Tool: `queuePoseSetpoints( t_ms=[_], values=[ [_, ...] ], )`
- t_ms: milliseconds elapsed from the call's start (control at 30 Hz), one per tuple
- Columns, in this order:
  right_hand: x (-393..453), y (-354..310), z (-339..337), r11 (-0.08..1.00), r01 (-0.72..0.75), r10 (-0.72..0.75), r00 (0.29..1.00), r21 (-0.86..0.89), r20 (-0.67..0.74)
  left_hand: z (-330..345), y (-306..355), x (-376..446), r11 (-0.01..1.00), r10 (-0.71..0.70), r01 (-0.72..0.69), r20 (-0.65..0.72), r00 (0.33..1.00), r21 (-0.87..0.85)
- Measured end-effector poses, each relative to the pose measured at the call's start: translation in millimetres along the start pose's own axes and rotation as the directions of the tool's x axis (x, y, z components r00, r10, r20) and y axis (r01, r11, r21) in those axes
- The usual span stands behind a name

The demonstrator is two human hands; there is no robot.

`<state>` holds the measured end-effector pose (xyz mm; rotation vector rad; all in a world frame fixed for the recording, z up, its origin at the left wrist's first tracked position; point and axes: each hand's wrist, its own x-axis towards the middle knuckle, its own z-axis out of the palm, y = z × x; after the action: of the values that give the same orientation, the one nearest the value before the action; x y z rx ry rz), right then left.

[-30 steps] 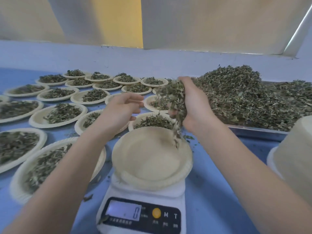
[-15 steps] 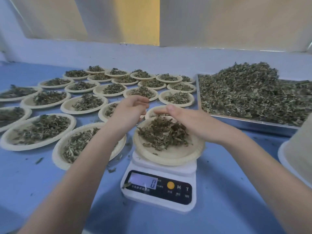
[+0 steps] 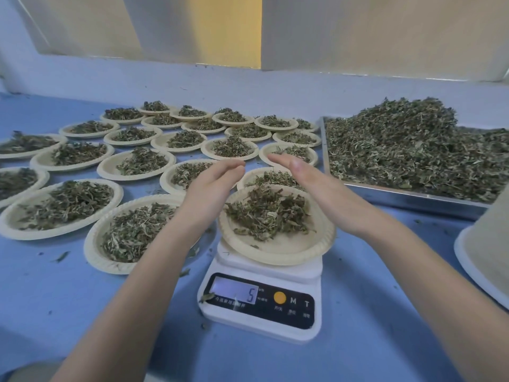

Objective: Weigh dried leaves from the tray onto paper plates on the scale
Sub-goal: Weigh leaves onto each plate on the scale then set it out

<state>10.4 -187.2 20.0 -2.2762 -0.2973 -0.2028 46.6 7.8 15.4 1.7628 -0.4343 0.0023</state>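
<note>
Both hands are held flat and spread, nothing gripped: left hand (image 3: 212,183) and right hand (image 3: 311,186) flanking the paper plate (image 3: 278,250) of dried leaves (image 3: 265,212) on the scale (image 3: 261,304); tray (image 3: 407,199) lies rightward, nearer the right hand.

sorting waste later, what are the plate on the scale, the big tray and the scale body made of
Plate on the scale: likely pressed paper pulp, matte cream, crimped rim. Tray: apparently metal, a dull grey reflective wall. Scale: seemingly white plastic, smooth, with a glossy black panel.
</note>
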Motion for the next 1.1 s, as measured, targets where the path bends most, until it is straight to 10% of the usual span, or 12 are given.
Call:
queuePoseSetpoints(
  t_ms=[400, 600, 1100],
  values=[
    [-15, -6, -23, 0.998, -0.060, 0.053, 0.981, -0.034, -0.188, 4, -4, 10, 1.000, -0.007, 0.007, 0.047, 0.999, 0.005],
    [36, 67, -79, 0.788, -0.551, 0.394, 0.794, -0.275, -0.463, 5, -4, 27, 0.999, -0.016, 0.012, 0.075, 0.997, 0.053],
    [75, 106, -90, 0.597, -0.527, 0.639, 0.768, -0.605, -0.039, 20, -7, 64, 0.999, -0.029, 0.025, 0.123, 0.992, 0.036]
  ],
)
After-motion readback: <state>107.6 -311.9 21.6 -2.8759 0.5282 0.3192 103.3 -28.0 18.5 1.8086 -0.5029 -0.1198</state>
